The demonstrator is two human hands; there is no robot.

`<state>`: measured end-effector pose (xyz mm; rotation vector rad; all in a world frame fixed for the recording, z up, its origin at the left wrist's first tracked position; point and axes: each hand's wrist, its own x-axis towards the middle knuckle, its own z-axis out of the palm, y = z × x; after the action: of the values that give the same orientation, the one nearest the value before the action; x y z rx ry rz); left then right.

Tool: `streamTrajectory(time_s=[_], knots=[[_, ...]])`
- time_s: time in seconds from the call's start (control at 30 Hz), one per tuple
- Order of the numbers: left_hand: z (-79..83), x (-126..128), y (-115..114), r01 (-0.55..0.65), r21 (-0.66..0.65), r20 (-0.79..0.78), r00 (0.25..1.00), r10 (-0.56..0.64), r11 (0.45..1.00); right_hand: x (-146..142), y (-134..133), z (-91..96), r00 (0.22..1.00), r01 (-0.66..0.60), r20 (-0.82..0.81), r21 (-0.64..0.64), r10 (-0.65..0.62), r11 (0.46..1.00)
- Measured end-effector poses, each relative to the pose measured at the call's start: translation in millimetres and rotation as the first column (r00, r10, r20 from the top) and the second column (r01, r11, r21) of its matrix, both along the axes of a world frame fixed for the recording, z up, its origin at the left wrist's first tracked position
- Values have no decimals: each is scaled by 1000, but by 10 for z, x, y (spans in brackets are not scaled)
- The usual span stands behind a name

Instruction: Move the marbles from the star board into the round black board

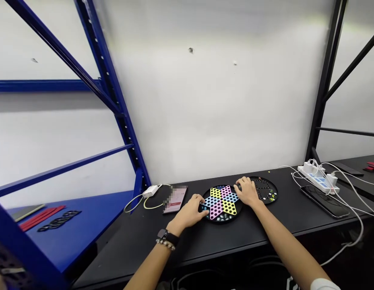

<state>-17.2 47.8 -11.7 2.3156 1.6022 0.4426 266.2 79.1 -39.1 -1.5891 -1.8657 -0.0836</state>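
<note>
A star-shaped Chinese checkers board point(222, 201) in pink, yellow and blue, full of black holes, sits over a round black tray point(222, 221) with marbles showing around its edge. My left hand point(191, 210) grips the board's left side, thumb and fingers around its blue point. At the upper right side, my right hand point(247, 190) has its curled fingers on the board's edge; its fingertips are partly hidden. Just right of that hand lies a second round black tray point(273, 185) with several marbles and small pieces in it.
A phone point(176, 199) and a white adapter point(151, 191) with a cable lie to the left on the black table point(138, 245). At the right are a dark phone point(325, 201) and a power strip point(319, 179) with tangled white cables. A blue rack post point(114, 88) rises at left.
</note>
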Motion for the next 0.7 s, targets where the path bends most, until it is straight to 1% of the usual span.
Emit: streamTrajectory(time_s=[0.1,0.17,0.3,0.43,0.5,0.6,0.7], knots=[[-14,-19,119,49,14,8,999,-49,999,-212,-92,-3,982,-182,56,-23,183,983],[-30,-32,196,82,25,9,997,-83,996,-283,-128,-16,966,-241,78,-65,245,968],[-50,-46,325,108,70,-47,993,-105,992,-278,-165,-17,960,-265,53,-155,276,952],[-106,-51,388,96,122,-104,991,-83,988,-250,-199,-15,952,-285,64,-158,298,945],[-169,-50,383,93,136,-85,993,-82,986,-261,-209,-30,954,-275,85,-140,288,951],[-267,-29,328,76,180,-15,997,-74,981,-279,-213,-55,954,-274,90,-129,287,953],[-311,15,246,37,213,-2,999,-38,976,-270,-213,-60,954,-279,74,-145,291,949]])
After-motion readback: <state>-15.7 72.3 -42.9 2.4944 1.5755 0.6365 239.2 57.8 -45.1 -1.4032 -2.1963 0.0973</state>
